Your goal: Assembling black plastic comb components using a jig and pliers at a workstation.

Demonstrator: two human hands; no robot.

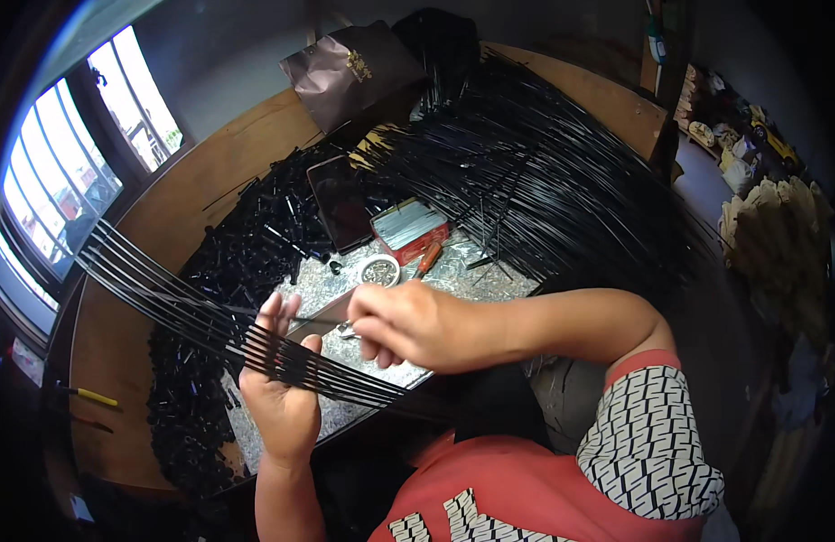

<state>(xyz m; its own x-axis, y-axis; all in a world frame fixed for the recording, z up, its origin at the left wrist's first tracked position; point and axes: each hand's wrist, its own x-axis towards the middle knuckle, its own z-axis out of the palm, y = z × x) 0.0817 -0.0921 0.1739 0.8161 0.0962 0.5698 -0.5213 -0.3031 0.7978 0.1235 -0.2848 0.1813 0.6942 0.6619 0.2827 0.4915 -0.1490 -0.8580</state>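
Note:
My left hand (280,408) is raised at the lower middle, holding a fanned bundle of thin black rods (331,375) between thumb and fingers. The rods run from the upper left down toward my lap. One separate dark rod (320,321) crosses between my two hands. My right hand (397,323) is closed around its right end, fingers curled in. Whether a smaller part sits in those fingers is hidden. Just beyond the right hand stands a small white bowl (379,271) of tiny metal pieces, with an orange-handled screwdriver (429,258) beside it.
A red box (415,244) of thin silvery pins and a dark phone (339,203) lie behind the bowl. Black tube-like parts (246,239) heap at left; long black rods (571,181) pile at right. A brown paper bag (349,77) stands at the back of the wooden-rimmed table (106,361).

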